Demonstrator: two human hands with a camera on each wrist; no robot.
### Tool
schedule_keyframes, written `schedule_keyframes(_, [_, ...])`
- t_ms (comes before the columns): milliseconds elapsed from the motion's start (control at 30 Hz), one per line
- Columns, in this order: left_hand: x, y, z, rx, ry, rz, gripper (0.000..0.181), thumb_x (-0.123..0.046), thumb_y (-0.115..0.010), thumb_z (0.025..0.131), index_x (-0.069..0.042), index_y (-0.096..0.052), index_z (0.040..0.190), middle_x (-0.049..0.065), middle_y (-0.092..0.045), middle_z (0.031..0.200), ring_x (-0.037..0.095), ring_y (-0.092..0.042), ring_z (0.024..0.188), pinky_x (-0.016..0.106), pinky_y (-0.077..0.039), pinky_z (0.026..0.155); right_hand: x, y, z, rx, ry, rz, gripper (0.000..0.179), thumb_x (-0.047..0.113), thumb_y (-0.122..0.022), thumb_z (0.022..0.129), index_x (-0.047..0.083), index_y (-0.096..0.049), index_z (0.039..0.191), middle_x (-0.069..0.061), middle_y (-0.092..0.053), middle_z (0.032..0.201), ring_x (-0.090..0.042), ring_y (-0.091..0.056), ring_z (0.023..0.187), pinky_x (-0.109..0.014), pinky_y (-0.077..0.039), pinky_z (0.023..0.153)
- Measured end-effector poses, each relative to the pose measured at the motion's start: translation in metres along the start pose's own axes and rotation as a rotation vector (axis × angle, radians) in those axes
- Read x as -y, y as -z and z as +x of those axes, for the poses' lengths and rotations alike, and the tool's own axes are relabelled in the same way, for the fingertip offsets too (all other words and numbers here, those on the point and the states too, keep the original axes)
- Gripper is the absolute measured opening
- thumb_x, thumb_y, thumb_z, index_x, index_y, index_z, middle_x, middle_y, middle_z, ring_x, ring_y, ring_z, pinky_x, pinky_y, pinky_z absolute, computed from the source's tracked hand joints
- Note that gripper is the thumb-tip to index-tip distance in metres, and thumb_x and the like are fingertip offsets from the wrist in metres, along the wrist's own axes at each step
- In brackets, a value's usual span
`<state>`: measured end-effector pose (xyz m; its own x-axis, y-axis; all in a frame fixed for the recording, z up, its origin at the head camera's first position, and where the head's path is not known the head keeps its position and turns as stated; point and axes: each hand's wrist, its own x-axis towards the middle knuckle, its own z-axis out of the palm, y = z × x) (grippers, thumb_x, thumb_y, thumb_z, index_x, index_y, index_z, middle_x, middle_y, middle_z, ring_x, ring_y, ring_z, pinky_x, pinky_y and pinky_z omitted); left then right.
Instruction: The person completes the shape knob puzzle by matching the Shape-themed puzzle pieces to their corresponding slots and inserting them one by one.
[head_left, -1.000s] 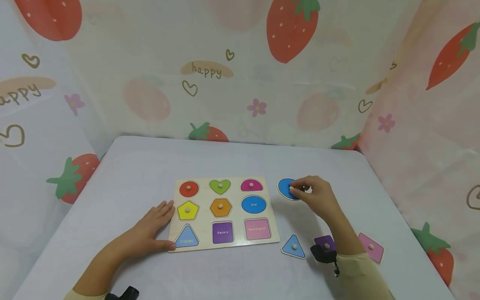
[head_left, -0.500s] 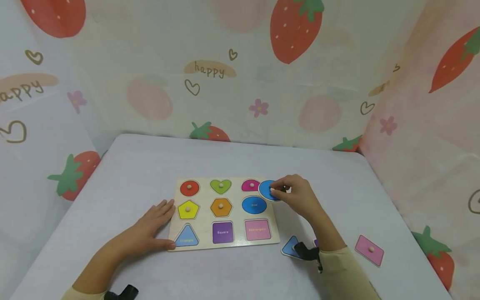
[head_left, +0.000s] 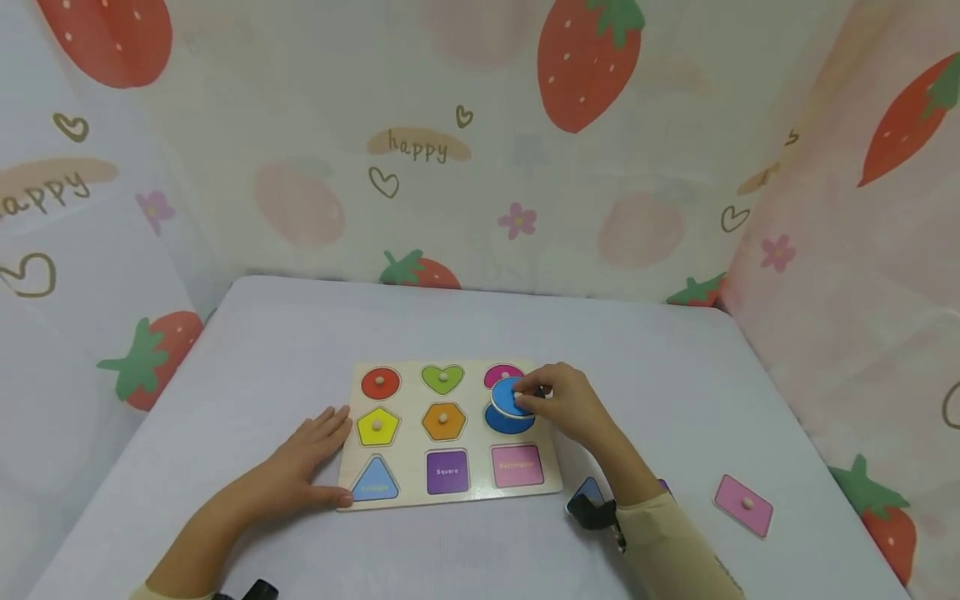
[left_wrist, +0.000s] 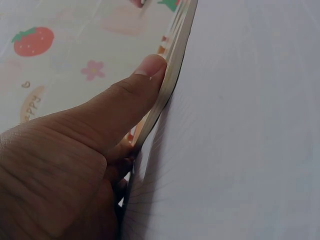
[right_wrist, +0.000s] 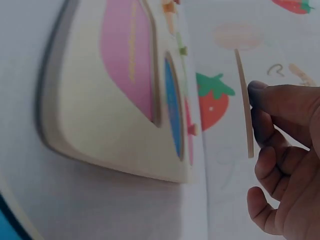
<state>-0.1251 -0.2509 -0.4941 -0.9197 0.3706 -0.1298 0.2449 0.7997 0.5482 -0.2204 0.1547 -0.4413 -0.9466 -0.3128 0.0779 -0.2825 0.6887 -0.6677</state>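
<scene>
A wooden shape puzzle board [head_left: 480, 496] lies on the table. My right hand [head_left: 566, 404] pinches the knob of a blue oval puzzle piece [head_left: 504, 396], tilted above the board's oval recess [head_left: 510, 424]. The right wrist view has this oval piece [right_wrist: 244, 107] edge-on at the fingertips, apart from the board. At the board's left edge rests my left hand [head_left: 296, 467], fingers extended; in the left wrist view its thumb [left_wrist: 135, 90] lies along the board's edge. The triangle, square and rectangle recesses show bare printed bottoms. Red, green, magenta, yellow and orange pieces sit in theirs.
Right of the board lie a blue triangle piece [head_left: 590, 490], partly behind a black wrist mount [head_left: 592, 512], a mostly hidden purple piece [head_left: 663, 484] and a pink rectangle piece [head_left: 744, 505]. Strawberry-printed cloth [head_left: 315, 108] hangs behind the white table [head_left: 420, 321] and along both sides.
My right hand has carried the blue oval piece leftward, from the right of the board to over the oval recess. My left hand has stayed at the board's left edge.
</scene>
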Motion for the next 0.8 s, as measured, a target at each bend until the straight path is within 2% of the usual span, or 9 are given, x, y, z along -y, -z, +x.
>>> schedule_keyframes(267, [-0.001, 0.001, -0.003, -0.008, -0.007, 0.022, 0.114, -0.065, -0.080, 0.074, -0.008, -0.033, 0.160, 0.007, -0.021, 0.171, 0.036, -0.009, 0.159, 0.064, -0.013, 0.125, -0.003, -0.019, 0.004, 0.041, -0.048, -0.004, 0.010, 0.020, -0.082, 0.088, 0.017, -0.082, 0.098, 0.006, -0.068, 0.086, -0.018, -0.055, 0.092, -0.029, -0.053, 0.078])
schedule_keyframes(467, [-0.001, 0.000, -0.002, -0.005, -0.009, 0.015, 0.114, -0.063, -0.082, 0.074, -0.007, -0.033, 0.160, 0.009, -0.021, 0.171, 0.037, -0.009, 0.159, 0.064, -0.012, 0.125, -0.004, -0.025, 0.003, 0.063, -0.108, -0.019, 0.008, 0.019, -0.082, 0.088, 0.018, -0.082, 0.096, 0.005, -0.066, 0.085, -0.018, -0.054, 0.090, -0.029, -0.052, 0.076])
schedule_keyframes(800, [-0.001, -0.001, -0.001, -0.006, -0.006, 0.004, 0.114, -0.062, -0.082, 0.074, -0.007, -0.032, 0.160, 0.008, -0.020, 0.171, 0.037, -0.008, 0.159, 0.064, -0.012, 0.125, -0.008, -0.030, 0.001, 0.067, -0.147, -0.033, 0.009, 0.020, -0.082, 0.089, 0.018, -0.082, 0.097, 0.006, -0.068, 0.086, -0.016, -0.059, 0.089, -0.031, -0.057, 0.081])
